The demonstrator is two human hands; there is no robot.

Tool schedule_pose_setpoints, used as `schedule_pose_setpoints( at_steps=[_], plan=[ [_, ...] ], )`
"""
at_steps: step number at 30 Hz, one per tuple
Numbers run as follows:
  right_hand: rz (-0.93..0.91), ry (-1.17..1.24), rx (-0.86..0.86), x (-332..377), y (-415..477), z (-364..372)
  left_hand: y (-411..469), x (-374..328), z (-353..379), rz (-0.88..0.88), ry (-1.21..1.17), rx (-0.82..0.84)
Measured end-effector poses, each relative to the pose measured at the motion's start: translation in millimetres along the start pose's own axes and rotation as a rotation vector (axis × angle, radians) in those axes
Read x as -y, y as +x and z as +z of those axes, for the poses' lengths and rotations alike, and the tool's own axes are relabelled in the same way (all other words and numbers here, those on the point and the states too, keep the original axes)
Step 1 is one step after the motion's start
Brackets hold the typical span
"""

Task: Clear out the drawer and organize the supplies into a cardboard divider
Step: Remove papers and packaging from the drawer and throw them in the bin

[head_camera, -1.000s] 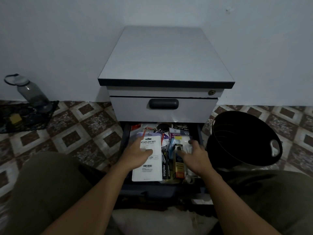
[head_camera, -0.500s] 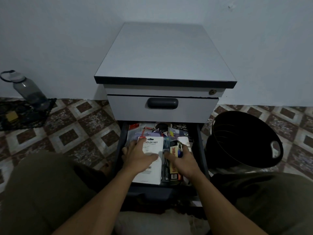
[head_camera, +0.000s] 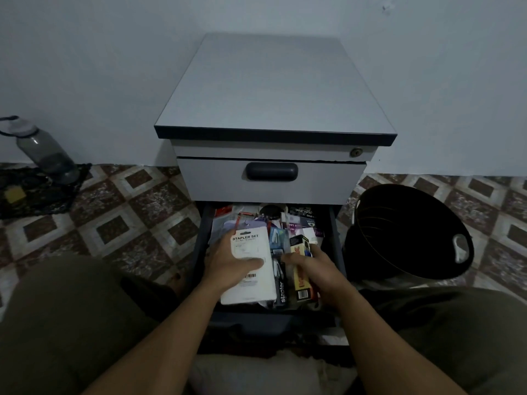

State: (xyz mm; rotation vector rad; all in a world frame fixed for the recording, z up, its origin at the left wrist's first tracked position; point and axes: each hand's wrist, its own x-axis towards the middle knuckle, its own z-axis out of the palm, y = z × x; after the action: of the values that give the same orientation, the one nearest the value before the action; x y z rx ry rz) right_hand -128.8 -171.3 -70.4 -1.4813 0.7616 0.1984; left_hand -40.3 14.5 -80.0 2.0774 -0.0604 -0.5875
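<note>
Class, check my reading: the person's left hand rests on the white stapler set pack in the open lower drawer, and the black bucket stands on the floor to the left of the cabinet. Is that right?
Not quite. In the head view the black bucket stands to the right of the cabinet, not the left. The rest holds: the left hand rests on the white stapler set pack in the open lower drawer.

The grey laminate-topped cabinet (head_camera: 273, 89) looked smooth and matt; the round black plastic bucket (head_camera: 410, 232) was ribbed inside; the white card stapler-set pack (head_camera: 251, 252) had a slight sheen.

White card pack (head_camera: 251, 266): "STAPLER SET", barcode below. Black pack (head_camera: 281, 290), at its 3 o'clock: "stapler". Yellow box (head_camera: 301, 273): lettering illegible. Dark packets at 12 o'clock: unreadable.
</note>
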Motion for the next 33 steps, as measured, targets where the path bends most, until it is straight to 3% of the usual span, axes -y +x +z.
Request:
schedule_pose_setpoints(
  at_steps=[5, 11, 18, 22, 33],
  plan=[
    [-0.024, 0.053, 0.054, -2.9, 3.1, -4.4, 0.0, 1.7, 0.4, 0.054, -0.015, 0.020],
    [0.027, 0.180, 0.085, 0.7, 0.4, -7.4, -1.0, -3.2, -3.6, -0.001, -0.156, 0.033],
    [0.029, 0.296, 0.246, 0.8, -3.1, -8.7, 0.4, -7.0, -11.7, -0.095, -0.134, 0.118],
    [0.072, 0.382, 0.317, 1.4, -2.0, -2.0, -0.8, -11.7, -14.4, -0.062, -0.067, 0.196],
    [-0.034, 0.402, 0.348, 4.9, -6.8, 29.5, -9.6, -10.0, -3.8, -0.033, -0.059, 0.235]
  ],
)
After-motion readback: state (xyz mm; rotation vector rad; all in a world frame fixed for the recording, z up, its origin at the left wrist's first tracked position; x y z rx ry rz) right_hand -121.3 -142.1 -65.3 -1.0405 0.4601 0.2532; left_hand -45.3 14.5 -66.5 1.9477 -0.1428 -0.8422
